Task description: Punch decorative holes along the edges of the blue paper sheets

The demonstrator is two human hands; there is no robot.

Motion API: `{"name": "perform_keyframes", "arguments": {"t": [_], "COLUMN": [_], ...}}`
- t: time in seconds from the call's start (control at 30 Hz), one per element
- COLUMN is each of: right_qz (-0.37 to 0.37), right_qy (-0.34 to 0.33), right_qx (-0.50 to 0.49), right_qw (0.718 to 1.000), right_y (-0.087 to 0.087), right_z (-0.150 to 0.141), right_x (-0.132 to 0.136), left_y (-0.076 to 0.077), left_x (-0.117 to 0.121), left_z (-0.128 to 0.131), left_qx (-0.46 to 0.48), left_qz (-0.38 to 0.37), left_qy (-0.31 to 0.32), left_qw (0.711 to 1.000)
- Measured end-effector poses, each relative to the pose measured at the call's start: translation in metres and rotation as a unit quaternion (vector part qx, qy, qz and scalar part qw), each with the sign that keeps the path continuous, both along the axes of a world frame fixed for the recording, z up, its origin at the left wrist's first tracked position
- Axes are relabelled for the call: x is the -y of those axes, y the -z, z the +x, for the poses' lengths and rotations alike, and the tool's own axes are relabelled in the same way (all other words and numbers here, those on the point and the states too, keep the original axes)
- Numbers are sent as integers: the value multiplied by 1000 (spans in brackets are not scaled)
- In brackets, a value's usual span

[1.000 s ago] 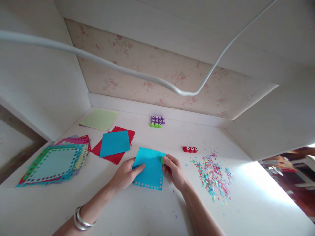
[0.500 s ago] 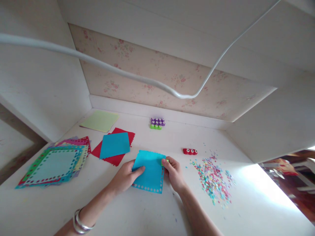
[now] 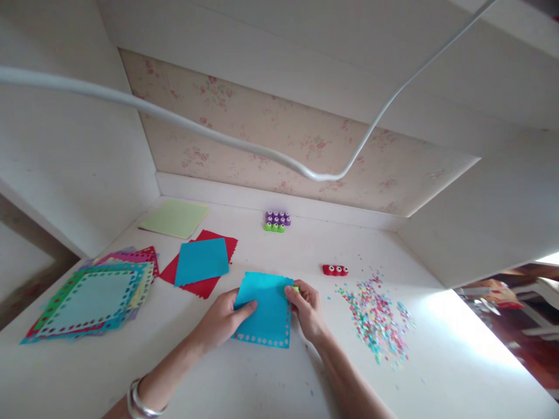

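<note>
A blue sheet of paper [image 3: 264, 308] is held above the white desktop, with small punched holes along its bottom edge and up its right side. My left hand [image 3: 226, 319] grips the sheet's left side, thumb lying on top and fingers underneath. Closed around a small green craft punch [image 3: 296, 288] at the upper right edge is my right hand [image 3: 307, 305]; its thumb presses on the punch, and most of the punch is hidden by the fingers.
Punched sheets [image 3: 94, 297] lie stacked at left. Behind them are pale green paper [image 3: 174, 218] and a blue sheet [image 3: 201, 261] over red paper [image 3: 207, 288]. Purple and green punches [image 3: 277, 220] stand at the back, red punches [image 3: 335, 270] nearer. Confetti [image 3: 379, 320] spreads at right.
The right thumb has shifted slightly over the green punch, covering more of it. The blue sheet stays between both hands. The whole view has moved a little.
</note>
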State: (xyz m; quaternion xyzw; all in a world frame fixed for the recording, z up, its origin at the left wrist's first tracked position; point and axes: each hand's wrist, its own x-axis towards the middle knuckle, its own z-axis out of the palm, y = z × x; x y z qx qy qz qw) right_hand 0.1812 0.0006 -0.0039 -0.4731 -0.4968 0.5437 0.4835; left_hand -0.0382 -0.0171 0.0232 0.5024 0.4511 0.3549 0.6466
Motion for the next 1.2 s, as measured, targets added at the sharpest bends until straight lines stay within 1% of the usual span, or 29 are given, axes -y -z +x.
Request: {"name": "perform_keyframes", "arguments": {"t": [0.13, 0.27, 0.43, 0.57, 0.7, 0.77, 0.83, 0.9, 1.0, 1.1, 1.2], "right_qz": [-15, -48, -39, -35, -31, -39, -28, 4, 32, 22, -3], "right_qy": [0, 6, 9, 31, 59, 75, 95, 115, 138, 168, 192], "right_qx": [-19, -52, -60, -71, -125, -163, -194, -204, -164, -104, -61], "right_qw": [1000, 997, 997, 996, 990, 983, 976, 972, 976, 980, 980], "right_y": [0, -1, -2, -1, -3, -8, -13, -19, -28, -38, -47], "right_z": [-1, -3, 0, 7, 15, 18, 24, 34, 57, 89, 126], "right_x": [1, 1, -1, -1, 0, 1, 2, 2, 1, -4, -11], "left_y": [1, 2, 2, 1, -1, -2, -3, -2, -1, 0, -3], "left_x": [0, -1, -3, -5, -5, -4, -3, -3, -4, -4, -4], "left_z": [-1, -1, -3, -6, -6, -5, -5, -6, -6, -7, -7], "left_qx": [3, 1, 8, 16, 2, -12, -15, -8, -23, -47, -59], "left_qz": [9, 9, -1, 6, 6, -3, -9, -9, -15, -21, -25], "left_qy": [-2, -10, -34, -61, -72, -79, -79, -74, -69, -64, -65], "left_qw": [1000, 1000, 999, 998, 997, 997, 997, 997, 997, 997, 996]}}
